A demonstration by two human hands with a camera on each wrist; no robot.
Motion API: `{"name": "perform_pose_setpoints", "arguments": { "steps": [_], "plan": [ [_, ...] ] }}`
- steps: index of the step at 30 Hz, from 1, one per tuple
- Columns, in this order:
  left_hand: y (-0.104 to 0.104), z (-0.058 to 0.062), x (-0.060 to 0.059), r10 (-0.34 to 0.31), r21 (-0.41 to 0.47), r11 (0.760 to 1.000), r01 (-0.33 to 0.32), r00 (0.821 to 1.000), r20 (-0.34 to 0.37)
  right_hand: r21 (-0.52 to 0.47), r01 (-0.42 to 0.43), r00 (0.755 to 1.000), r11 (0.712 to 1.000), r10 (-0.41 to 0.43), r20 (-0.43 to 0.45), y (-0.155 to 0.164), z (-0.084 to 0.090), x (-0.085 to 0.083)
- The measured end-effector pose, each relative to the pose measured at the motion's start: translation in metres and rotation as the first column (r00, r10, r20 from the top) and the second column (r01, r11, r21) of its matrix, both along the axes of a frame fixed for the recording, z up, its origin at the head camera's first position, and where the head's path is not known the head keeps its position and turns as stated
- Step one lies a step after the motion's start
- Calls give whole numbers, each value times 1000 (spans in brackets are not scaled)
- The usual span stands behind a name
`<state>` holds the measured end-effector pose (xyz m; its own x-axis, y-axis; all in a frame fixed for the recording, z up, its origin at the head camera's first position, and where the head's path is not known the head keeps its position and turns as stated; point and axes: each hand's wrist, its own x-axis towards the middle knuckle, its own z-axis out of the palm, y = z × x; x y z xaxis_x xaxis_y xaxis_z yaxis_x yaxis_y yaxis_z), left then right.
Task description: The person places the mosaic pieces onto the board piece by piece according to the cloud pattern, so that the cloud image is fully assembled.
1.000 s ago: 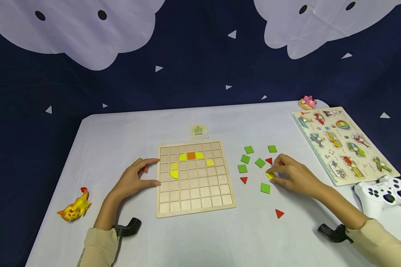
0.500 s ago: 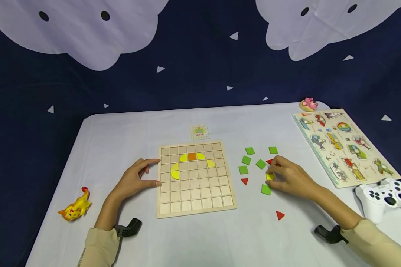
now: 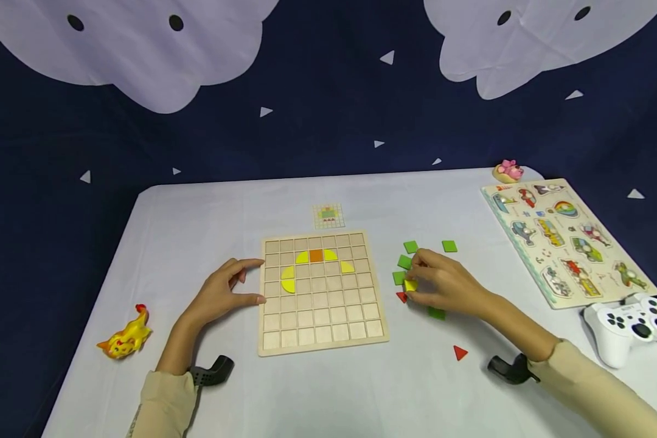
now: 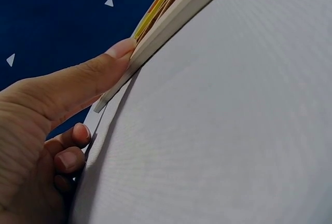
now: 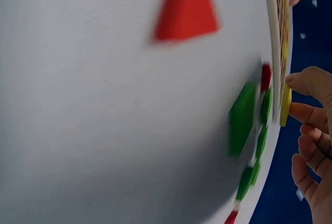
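My right hand point(image 3: 450, 283) pinches a yellow tile point(image 3: 410, 285) between thumb and fingertips, above the loose tiles right of the board. In the right wrist view the yellow tile point(image 5: 286, 105) is held up off the cloth, edge-on; its full outline is hidden. The wooden grid board point(image 3: 323, 350) holds an orange square point(image 3: 316, 255) and several yellow quarter-circle tiles, such as a pair point(image 3: 288, 280) at the left. Thumb and index of my left hand point(image 3: 215, 295) touch the board's left edge, spread apart; the left wrist view shows the thumb point(image 4: 98, 73) against its side.
Several green squares point(image 3: 449, 246) and red triangles point(image 3: 460, 353) lie right of the board. A small pattern card point(image 3: 328, 216) sits behind it. Farther right are a picture puzzle point(image 3: 566, 243), a white game controller point(image 3: 629, 325) and a pink figurine point(image 3: 508, 171); a yellow toy point(image 3: 127, 337) lies left.
My right hand has lifted the yellow tile and carried it left toward the board, now over the green squares. My left hand stays at the board's edge.
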<state>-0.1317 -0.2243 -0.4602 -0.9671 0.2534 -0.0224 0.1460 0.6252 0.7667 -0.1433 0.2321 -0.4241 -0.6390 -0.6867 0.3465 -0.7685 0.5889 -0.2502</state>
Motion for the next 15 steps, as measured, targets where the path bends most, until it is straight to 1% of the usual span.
{"name": "perform_pose_setpoints", "arguments": {
  "steps": [5,9,15],
  "plan": [
    [1,0,0,3,-5,1000,-3,1000,3,-3,-64,997,998,64,37,-35,3,-6],
    [0,0,0,5,-7,1000,-5,1000,1,4,-115,992,993,115,47,-59,5,-12],
    [0,-1,0,5,-9,1000,-5,1000,-3,38,-158,986,987,155,56,-88,3,-19]
  ]
}}
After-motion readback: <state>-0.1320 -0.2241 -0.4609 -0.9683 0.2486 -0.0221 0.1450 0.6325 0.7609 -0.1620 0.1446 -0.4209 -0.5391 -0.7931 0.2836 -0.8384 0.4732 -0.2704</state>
